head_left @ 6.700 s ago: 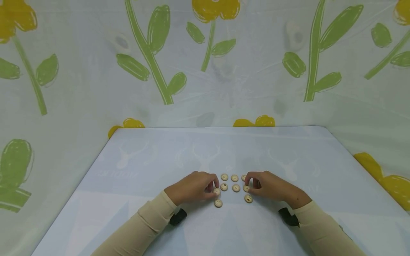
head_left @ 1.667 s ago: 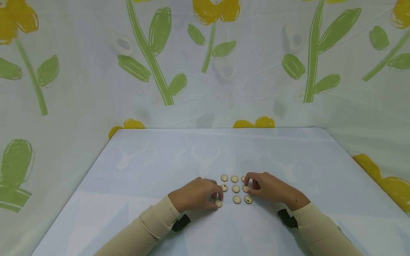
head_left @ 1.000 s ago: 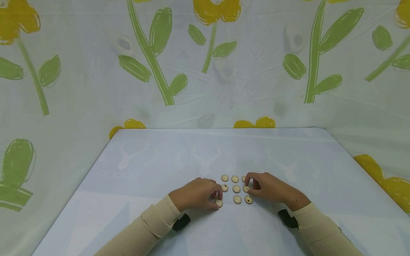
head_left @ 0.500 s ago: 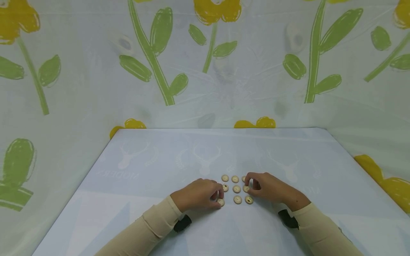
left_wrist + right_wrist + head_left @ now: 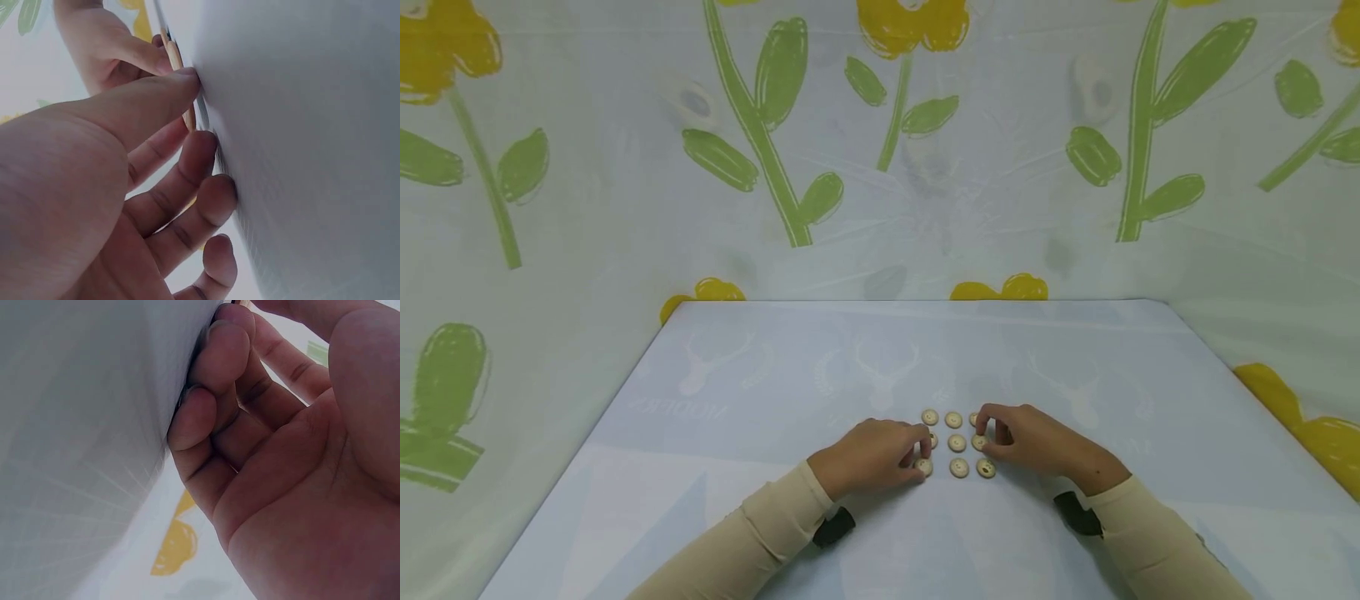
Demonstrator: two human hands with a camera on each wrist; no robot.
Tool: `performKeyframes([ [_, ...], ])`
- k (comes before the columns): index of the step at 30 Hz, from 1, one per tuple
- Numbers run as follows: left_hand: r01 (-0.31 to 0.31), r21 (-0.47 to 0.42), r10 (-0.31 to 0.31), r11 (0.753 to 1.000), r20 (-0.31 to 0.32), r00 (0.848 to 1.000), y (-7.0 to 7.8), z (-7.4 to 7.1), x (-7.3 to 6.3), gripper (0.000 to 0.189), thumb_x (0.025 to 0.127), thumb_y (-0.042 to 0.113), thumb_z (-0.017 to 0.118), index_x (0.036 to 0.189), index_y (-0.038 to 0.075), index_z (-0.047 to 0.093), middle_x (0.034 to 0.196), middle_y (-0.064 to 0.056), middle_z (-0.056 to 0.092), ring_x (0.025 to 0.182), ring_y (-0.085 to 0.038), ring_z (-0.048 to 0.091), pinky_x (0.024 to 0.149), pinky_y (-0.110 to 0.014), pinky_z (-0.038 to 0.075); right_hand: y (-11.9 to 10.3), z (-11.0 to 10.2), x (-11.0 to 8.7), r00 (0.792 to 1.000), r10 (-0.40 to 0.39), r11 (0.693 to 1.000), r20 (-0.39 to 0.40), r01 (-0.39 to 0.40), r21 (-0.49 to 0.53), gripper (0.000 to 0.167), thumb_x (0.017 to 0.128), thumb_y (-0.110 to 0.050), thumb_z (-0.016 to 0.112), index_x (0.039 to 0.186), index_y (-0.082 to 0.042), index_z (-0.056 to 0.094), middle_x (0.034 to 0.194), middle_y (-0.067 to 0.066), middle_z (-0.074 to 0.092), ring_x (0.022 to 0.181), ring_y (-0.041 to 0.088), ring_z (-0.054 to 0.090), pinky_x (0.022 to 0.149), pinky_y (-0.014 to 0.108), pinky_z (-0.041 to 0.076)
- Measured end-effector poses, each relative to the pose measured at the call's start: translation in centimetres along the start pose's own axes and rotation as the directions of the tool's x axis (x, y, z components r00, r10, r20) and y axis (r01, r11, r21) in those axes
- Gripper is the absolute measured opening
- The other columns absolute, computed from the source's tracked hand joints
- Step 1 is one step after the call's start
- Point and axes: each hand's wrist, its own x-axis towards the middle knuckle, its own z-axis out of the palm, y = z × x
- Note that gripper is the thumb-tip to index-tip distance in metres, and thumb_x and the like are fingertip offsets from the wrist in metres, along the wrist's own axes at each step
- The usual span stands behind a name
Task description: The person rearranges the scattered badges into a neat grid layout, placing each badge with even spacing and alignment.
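Observation:
Round pale wooden buttons lie flat in three short rows on the table. In the head view my left hand (image 5: 876,457) pinches the front-left button (image 5: 924,467) between thumb and fingers, at the table surface. The left wrist view shows that button's edge (image 5: 190,119) beside the thumb. My right hand (image 5: 1037,440) has thumb and forefinger at the two sides of the middle row's right button (image 5: 979,442). The front-middle button (image 5: 958,468) and front-right button (image 5: 986,468) lie untouched between the hands. Fingers partly cover the back-right button (image 5: 973,418) and middle-left button (image 5: 934,441).
A pale patterned cloth covers the table (image 5: 760,358). Behind it hangs a white curtain (image 5: 1000,208) printed with green stems and yellow flowers. Dark wrist devices sit under the left sleeve (image 5: 775,521) and right sleeve (image 5: 1157,533).
A button came into the front-middle spot between the two oldest frames, and my left hand took hold of the front-left button. Since then it has slid that button right and slightly away. The right hand stays.

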Motion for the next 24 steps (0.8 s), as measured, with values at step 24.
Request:
performKeyframes([
  [24, 0.015, -0.015, -0.015, 1.000, -0.010, 1.000, 0.09, 0.71, 0.39, 0.016, 0.092, 0.031, 0.072, 0.105, 0.025, 0.066, 0.067, 0.015, 0.051, 0.059, 0.002, 0.045, 0.059, -0.020, 0.036, 0.13, 0.27, 0.10, 1.000, -0.015, 1.000, -0.007, 0.015, -0.004, 0.017, 0.091, -0.020, 0.072, 0.102, -0.021, 0.061, 0.072, -0.005, 0.054, 0.063, 0.009, 0.049, 0.056, 0.024, 0.041],
])
